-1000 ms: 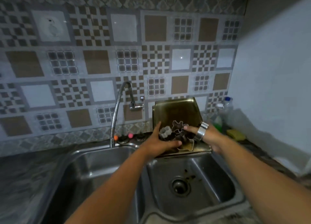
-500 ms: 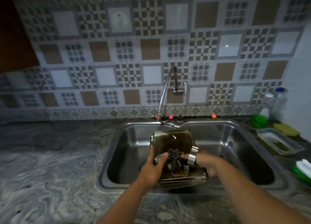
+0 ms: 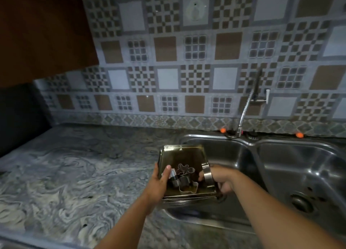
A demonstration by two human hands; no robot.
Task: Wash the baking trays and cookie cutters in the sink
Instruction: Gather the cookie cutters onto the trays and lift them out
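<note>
A stack of dark gold baking trays (image 3: 183, 155) is held between both hands over the left edge of the double steel sink (image 3: 250, 143). Several metal cookie cutters (image 3: 184, 179) lie in the top tray, one of them bear-shaped. My left hand (image 3: 159, 181) grips the stack's left side, thumb over the rim and touching a cutter. My right hand (image 3: 222, 179) grips the right side, and a round ring cutter (image 3: 207, 172) sits around its thumb. The fingers under the trays are hidden.
A marbled grey counter (image 3: 74, 174) spreads to the left of the sink. A flexible spring faucet (image 3: 247, 106) rises behind the sink against the patterned tile wall. A drain (image 3: 301, 202) sits in the right basin. A dark cabinet (image 3: 41, 29) hangs at upper left.
Both hands carried the tray stack leftward, from the right basin's back edge across the sink to its left edge. The view swung left with it. The grip is unchanged.
</note>
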